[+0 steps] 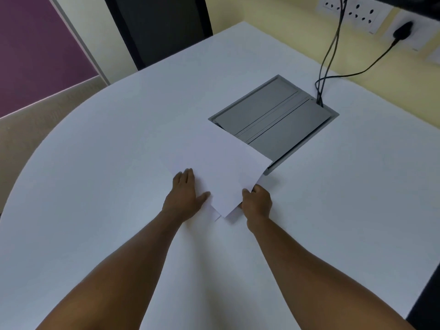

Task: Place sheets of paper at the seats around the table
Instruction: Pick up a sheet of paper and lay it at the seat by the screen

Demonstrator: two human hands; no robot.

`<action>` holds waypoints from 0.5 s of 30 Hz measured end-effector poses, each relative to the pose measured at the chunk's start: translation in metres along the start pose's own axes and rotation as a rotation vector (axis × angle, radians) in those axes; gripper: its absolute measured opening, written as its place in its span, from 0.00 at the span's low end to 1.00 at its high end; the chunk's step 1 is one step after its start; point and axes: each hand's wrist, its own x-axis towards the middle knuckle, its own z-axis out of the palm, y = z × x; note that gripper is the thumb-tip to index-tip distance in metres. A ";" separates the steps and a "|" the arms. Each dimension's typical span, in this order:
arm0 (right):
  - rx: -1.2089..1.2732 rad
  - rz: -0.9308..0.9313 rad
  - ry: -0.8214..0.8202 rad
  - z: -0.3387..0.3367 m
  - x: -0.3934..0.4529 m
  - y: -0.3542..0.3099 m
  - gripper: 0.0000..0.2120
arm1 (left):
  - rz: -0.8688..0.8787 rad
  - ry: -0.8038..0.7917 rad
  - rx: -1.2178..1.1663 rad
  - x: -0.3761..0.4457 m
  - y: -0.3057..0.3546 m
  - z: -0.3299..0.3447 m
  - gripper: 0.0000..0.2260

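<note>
A white sheet of paper (221, 167) is lifted at its right edge above a small stack of white sheets (215, 210) lying in the middle of the white table (95, 186). My right hand (257, 202) pinches the lifted sheet's near right edge between thumb and fingers. Flat on the stack's left side rests my left hand (184, 196), fingers together and thumb spread. The stack is mostly hidden under the raised sheet and barely stands out from the tabletop.
A grey recessed cable box (281, 115) with hinged lids sits in the table just beyond the papers. Black cables (331, 58) run from it to wall sockets (357, 8) at the far right. A dark panel (157, 27) stands behind the table's far edge.
</note>
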 end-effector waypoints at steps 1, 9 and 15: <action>0.018 -0.007 0.013 -0.008 0.000 -0.002 0.07 | -0.024 0.044 -0.043 0.001 0.002 -0.002 0.41; 0.183 -0.005 0.113 -0.072 0.001 -0.016 0.07 | -0.326 0.166 -0.635 0.008 0.050 -0.016 0.38; 0.293 0.038 0.059 -0.121 -0.001 -0.012 0.07 | -0.311 0.224 -0.870 0.009 0.096 -0.013 0.14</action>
